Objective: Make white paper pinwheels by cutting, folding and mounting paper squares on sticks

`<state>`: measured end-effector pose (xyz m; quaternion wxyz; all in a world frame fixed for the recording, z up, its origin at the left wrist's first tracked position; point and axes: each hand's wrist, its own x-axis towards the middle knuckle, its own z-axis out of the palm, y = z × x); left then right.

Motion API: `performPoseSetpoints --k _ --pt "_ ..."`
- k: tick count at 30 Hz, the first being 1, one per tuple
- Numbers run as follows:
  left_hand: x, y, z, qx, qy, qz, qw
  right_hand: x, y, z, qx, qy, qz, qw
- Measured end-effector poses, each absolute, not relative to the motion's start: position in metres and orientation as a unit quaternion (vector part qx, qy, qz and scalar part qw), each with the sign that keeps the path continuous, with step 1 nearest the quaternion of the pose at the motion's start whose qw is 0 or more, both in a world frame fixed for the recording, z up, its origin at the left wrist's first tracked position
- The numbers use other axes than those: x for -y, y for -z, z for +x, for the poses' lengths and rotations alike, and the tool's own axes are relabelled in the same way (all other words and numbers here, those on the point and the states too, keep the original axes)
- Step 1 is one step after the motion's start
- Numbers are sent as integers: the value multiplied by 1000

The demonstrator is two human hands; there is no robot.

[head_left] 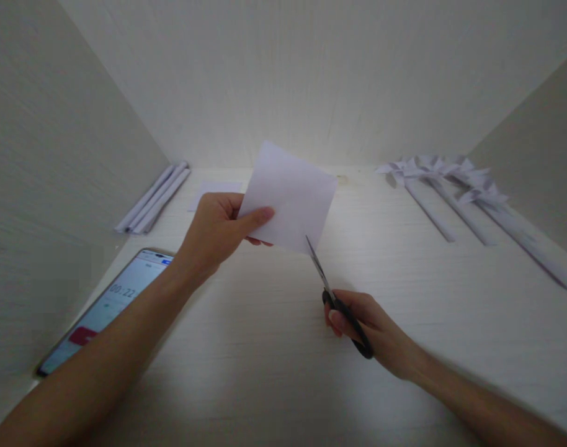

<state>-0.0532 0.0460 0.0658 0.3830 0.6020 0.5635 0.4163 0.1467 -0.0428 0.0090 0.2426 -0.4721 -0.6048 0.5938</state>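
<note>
A white square sheet of paper [293, 192] is held up above the table, tilted. My left hand [223, 226] pinches its left edge, thumb on top and the other fingers mostly hidden beneath. My right hand [362, 323] is closed around the black handles of a pair of scissors [330, 288]. The blades look nearly together and point up and to the left. Their tips overlap the paper near its lower right corner; whether they are cutting into it I cannot tell.
Several rolled paper tubes [156, 198] lie at the back left, near another paper sheet [218, 187]. A phone [120, 292] showing a timer lies partly behind my left forearm. Several paper pinwheels [432, 167] on paper sticks rest at the back right. Walls enclose the table [265, 347].
</note>
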Motion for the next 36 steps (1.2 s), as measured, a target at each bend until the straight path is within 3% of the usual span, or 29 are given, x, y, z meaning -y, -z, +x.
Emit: performPoseSetpoints --k 36 --pt "-47 -64 -54 -535 -414 622 394 44 -12 148 609 -593 -469 238"
